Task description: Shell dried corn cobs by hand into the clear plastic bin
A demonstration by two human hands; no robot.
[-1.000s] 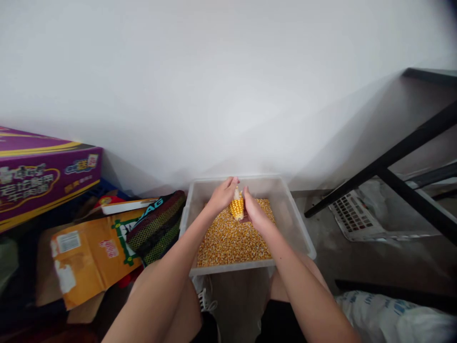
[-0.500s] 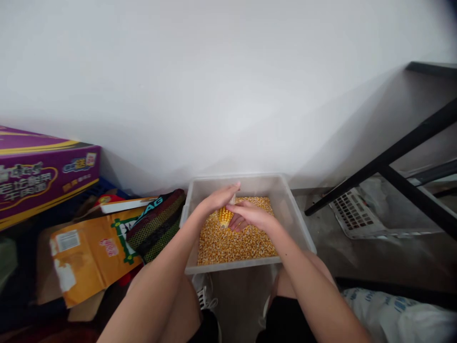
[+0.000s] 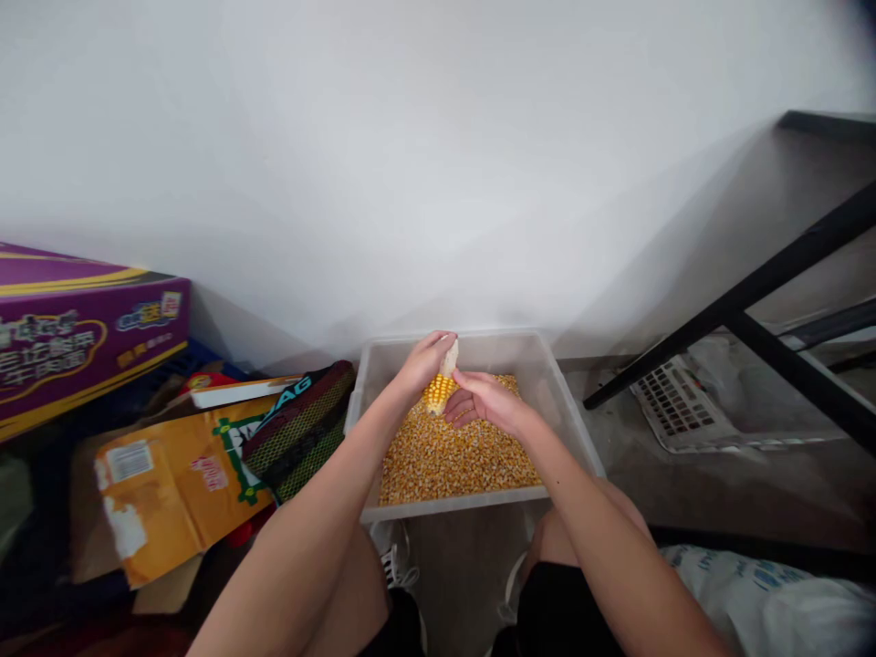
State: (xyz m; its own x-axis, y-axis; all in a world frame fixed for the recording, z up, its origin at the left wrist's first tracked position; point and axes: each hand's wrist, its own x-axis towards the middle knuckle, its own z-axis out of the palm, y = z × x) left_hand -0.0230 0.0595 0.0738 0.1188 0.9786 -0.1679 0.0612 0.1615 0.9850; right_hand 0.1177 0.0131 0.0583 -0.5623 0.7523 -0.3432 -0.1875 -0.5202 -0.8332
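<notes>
A clear plastic bin point(image 3: 575, 429) stands on the floor between my knees, part filled with loose yellow corn kernels point(image 3: 458, 461). Over it I hold a corn cob point(image 3: 440, 381), bare and pale at its far end, yellow kernels still on its near half. My left hand point(image 3: 422, 363) is wrapped round the cob's upper part. My right hand point(image 3: 484, 406) is curled against the cob's kernel-covered lower part, fingers bent onto it.
At the left lie a purple box point(image 3: 82, 328), an orange cardboard packet point(image 3: 171, 484) and a dark mesh bag point(image 3: 301, 429). A black table frame point(image 3: 745, 310) stands at the right above a white grid-patterned basket point(image 3: 674, 411). A white printed sack point(image 3: 759, 593) lies at lower right.
The cob has tilted so its bare end points up and away. My right hand has turned from lying over the cob to gripping its lower part from the right.
</notes>
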